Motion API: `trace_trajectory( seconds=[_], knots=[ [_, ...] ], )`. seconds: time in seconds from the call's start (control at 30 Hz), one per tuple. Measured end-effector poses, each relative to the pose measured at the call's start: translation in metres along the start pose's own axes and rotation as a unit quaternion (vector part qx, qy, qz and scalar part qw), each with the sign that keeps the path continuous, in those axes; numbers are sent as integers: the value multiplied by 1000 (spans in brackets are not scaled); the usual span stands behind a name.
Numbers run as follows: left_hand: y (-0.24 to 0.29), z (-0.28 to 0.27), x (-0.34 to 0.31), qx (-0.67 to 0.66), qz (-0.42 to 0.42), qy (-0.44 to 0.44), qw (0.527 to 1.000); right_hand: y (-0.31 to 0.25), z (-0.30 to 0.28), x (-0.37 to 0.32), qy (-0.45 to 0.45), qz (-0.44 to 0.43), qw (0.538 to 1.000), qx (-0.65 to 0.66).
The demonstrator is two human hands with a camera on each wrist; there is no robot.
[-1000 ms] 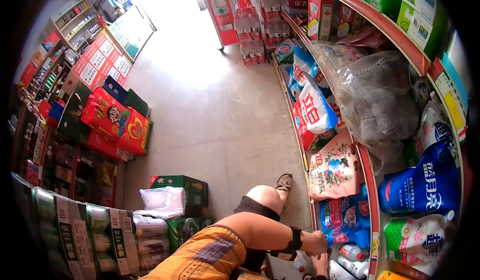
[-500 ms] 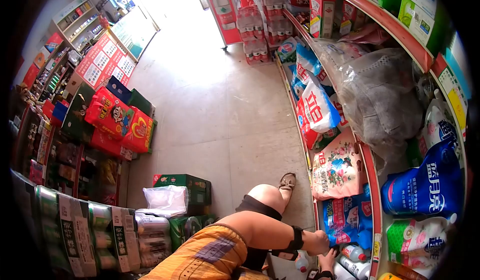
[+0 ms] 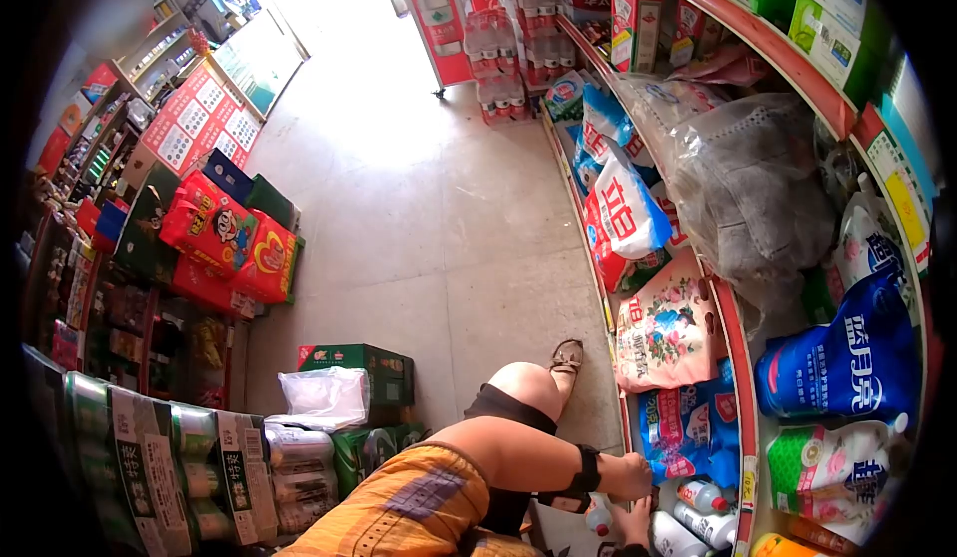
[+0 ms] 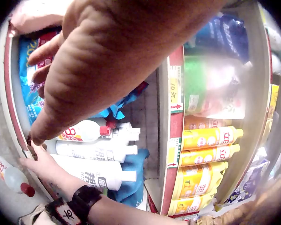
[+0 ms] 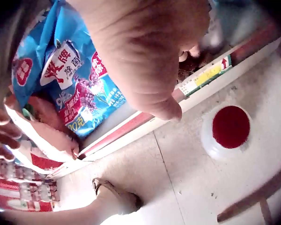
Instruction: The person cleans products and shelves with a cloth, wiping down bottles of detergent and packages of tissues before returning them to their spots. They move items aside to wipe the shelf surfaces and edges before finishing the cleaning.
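Right hand (image 4: 42, 165) had slid slightly back toward the floor side of the bottom shelf (image 4: 10, 89) since half a second before. The left hand (image 4: 112, 51) had hardly shifted. The person crouched on the shop floor, both arms reaching low to the shelf's front rim.

Left hand: fingers loose and mostly straight, pointing down at the rim, nothing held. One fingertip came down right at the rim, beside the right hand's fingertips; contact not certain.

Right hand: black strap on the wrist, hand low against the rim, fingertips up at the edge. The left fingertip covered them in the left wrist view, and the back of the hand hid them in the right wrist view. Could not tell whether they gripped the edge or only lay on it.

On the shelf, just behind the hands: white bottles (image 4: 96, 151) lying on their sides, stacked, with a red-capped one on top. A blue bag (image 3: 688, 427) stood next along the shelf, and a floral pink bag (image 3: 663, 333) beyond it.

On the floor, just outside the rim and near the right hand: a small clear bottle (image 5: 227, 127) with a red cap, standing, its cap seen from above.

Yellow bottles (image 4: 210, 138) lay in a stack on the next shelf level.
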State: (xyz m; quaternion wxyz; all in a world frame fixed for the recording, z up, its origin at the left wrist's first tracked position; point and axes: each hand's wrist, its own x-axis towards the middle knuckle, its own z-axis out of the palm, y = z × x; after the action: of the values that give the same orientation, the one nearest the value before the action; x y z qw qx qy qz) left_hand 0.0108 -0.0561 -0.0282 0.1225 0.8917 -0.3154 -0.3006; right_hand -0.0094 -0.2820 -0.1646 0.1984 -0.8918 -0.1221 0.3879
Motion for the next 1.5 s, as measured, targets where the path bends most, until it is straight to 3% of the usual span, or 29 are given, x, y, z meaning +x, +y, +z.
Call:
trace_trajectory(
  seconds=[0.07,0.23,0.27,0.3,0.33,0.37,0.4,0.43,0.47,0.5,0.53,0.57,0.63,0.77,0.9,1.07,1.13,1.2,1.27,1.33,1.4,1.47,1.5],
  knots=[
    [3,4,-2,-11,-2,-4,1000,1,-10,6,-19,50,999,4],
    [-2,26,11,2,-11,64,998,34,-8,28,16,26,999,-29],
    [-1,12,3,-11,-37,22,999,34,-9,26,23,13,999,-19],
    [-2,-1,-10,-24,-15,51,998,34,-9,23,28,16,999,-16],
    [-8,11,-9,57,8,150,987,27,-14,16,11,25,999,-29],
    [-18,21,-2,71,26,182,980,30,-10,12,17,15,999,-36],
    [-22,19,-4,53,-12,198,979,27,-9,4,15,-2,999,-31],
    [-34,14,-6,72,30,222,972,27,-1,-2,35,-24,998,-40],
    [-28,-46,-39,55,-27,143,988,20,2,-6,42,-6,999,-32],
    [-33,-65,-49,-70,-81,171,979,18,3,-10,55,-21,998,-35],
    [-37,-70,-51,11,-77,207,975,13,2,-13,79,-23,996,-34],
    [-45,-63,-53,23,-28,344,938,18,8,-10,100,-25,994,-33],
    [-47,-77,-54,-20,-64,271,960,15,9,0,107,-16,994,-4],
    [-50,-75,-62,-55,-27,289,955,-26,-2,-2,100,10,991,93],
    [-48,-77,-59,-74,-40,231,969,2,14,5,156,-16,988,-13],
    [-48,-73,-54,-57,-21,235,970,18,12,-17,191,-60,980,-17],
    [-48,-72,-51,-48,-24,235,970,22,12,-26,196,-13,980,-36],
    [-52,-69,-48,-51,-11,235,971,24,20,-46,216,-31,975,-33],
    [-50,-67,-44,-56,2,237,970,34,30,-71,234,25,971,49],
    [-49,-66,-43,-58,-3,232,971,59,43,-90,247,51,967,47],
    [-47,-67,-42,-58,0,223,973,77,48,-104,334,162,918,137],
    [-43,-66,-38,-57,7,212,976,91,41,-103,454,140,862,178],
    [-41,-66,-37,-52,5,212,976,97,35,-99,458,173,857,164]
  ],
)
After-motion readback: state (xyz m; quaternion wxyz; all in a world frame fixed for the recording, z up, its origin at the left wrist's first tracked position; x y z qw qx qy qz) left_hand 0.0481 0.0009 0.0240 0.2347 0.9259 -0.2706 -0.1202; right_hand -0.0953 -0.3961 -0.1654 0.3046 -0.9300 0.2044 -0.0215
